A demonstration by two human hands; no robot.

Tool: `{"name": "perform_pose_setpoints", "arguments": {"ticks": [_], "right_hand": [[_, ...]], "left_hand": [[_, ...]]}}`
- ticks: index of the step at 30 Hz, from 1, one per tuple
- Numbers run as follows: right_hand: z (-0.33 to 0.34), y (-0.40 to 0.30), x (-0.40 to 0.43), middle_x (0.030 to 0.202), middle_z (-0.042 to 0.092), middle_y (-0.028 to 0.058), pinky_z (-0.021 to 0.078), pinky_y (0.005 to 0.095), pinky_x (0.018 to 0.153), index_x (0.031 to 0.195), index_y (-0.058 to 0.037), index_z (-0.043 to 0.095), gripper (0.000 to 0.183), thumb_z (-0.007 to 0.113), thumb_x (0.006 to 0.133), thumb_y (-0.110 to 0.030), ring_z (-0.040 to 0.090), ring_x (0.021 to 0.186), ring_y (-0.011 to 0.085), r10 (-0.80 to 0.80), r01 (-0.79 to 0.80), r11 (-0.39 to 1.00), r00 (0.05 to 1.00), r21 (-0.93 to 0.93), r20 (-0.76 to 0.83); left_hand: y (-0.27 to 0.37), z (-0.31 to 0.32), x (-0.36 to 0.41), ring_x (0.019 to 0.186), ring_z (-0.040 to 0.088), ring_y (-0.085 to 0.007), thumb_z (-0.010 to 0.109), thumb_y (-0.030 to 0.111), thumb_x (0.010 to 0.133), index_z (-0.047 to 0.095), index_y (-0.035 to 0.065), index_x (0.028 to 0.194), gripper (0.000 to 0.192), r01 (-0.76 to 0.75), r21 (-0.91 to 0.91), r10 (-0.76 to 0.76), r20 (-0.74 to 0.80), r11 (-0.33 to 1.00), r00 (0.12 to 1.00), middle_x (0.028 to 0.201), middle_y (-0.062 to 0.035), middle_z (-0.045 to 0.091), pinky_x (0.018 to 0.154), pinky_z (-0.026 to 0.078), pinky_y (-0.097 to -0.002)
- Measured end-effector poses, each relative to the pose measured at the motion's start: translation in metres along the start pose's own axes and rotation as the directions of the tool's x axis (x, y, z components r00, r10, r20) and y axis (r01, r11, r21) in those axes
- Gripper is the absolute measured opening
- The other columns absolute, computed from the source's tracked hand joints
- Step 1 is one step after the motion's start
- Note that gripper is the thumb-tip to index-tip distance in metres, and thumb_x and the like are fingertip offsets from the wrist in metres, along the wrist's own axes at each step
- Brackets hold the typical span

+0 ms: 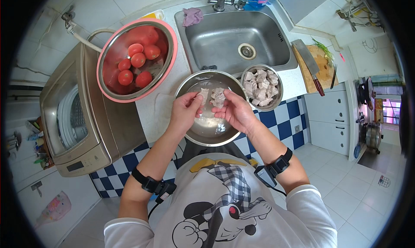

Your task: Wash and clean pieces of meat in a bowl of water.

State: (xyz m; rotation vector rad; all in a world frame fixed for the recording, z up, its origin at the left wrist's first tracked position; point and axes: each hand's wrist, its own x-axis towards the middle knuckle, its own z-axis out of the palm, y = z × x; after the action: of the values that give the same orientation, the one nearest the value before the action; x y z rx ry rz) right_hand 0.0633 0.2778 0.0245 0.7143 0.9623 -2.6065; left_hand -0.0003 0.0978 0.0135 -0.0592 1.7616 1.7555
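Over a wide stainless steel basin [212, 143] with water in it, both of my hands hold pieces of pale, cooked-looking meat. My left hand [185, 110] pinches a small, thin piece [204, 95] between thumb and fingers. A larger chunk [218, 97] rests in the fingers of my right hand [238, 111]. The two pieces are close together, with a narrow gap between them. Just right of the basin, a smaller steel bowl [281, 91] is heaped with similar greyish meat chunks [261, 86].
Behind the basin is a steel sink [214, 42] with a faucet [220, 1] and a purple cloth [193, 17]. Several tomatoes [138, 60] lie in a steel bowl within a pink basin [175, 50] at left. A cleaver [308, 59] lies on the wooden cutting board [319, 71] at right. A washing machine [107, 131] stands left.
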Motion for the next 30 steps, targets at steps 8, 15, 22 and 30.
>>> {"name": "perform_pose_setpoints", "arguments": {"ticks": [8,15,22,30], "right_hand": [[-0.012,0.010,0.003,0.093,0.062,0.0062,0.0510,0.0263,0.060,0.114,-0.0032,0.053,0.027,0.046,0.101,-0.027,0.063,0.071,0.0171,-0.062,0.059,0.991,0.998,-0.121,-0.014],[-0.006,0.015,0.000,0.079,0.059,0.0006,0.0442,0.0207,0.057,0.109,-0.0063,0.058,0.028,0.045,0.102,-0.031,0.054,0.064,0.0080,-0.056,0.059,0.918,0.998,-0.392,0.019],[-0.013,0.014,-0.001,0.077,0.055,-0.0023,0.0414,0.0199,0.057,0.106,-0.0041,0.059,0.029,0.045,0.102,-0.029,0.049,0.062,0.0045,-0.067,0.127,0.761,0.991,-0.636,0.118],[-0.005,0.015,-0.002,0.080,0.055,-0.0009,0.0419,0.0220,0.058,0.105,-0.0021,0.058,0.029,0.045,0.101,-0.027,0.048,0.062,0.0060,-0.020,0.106,0.735,0.991,-0.669,0.135]], "left_hand": [[-0.003,0.002,-0.001,0.082,0.058,-0.0091,0.060,0.011,0.090,0.062,0.0009,0.109,0.022,-0.017,-0.160,0.007,-0.061,0.987,0.998,0.091,-0.0056,0.061,0.065,0.049,-0.0248],[0.002,0.011,-0.005,0.085,0.055,-0.0075,0.071,0.007,0.080,0.065,0.0037,0.108,0.029,-0.387,0.295,0.365,0.130,0.874,0.922,0.090,-0.0027,0.060,0.071,0.047,-0.0232],[0.018,0.000,-0.002,0.060,0.049,-0.0010,0.072,0.008,0.081,0.072,0.0000,0.099,0.020,-0.212,0.317,0.153,0.201,0.924,0.968,0.077,0.0018,0.067,0.055,0.041,-0.0191],[0.024,0.000,-0.006,0.057,0.046,-0.0015,0.068,0.006,0.081,0.072,-0.0015,0.096,0.017,-0.302,0.511,0.242,0.182,0.805,0.953,0.071,0.0018,0.064,0.052,0.039,-0.0197]]}}
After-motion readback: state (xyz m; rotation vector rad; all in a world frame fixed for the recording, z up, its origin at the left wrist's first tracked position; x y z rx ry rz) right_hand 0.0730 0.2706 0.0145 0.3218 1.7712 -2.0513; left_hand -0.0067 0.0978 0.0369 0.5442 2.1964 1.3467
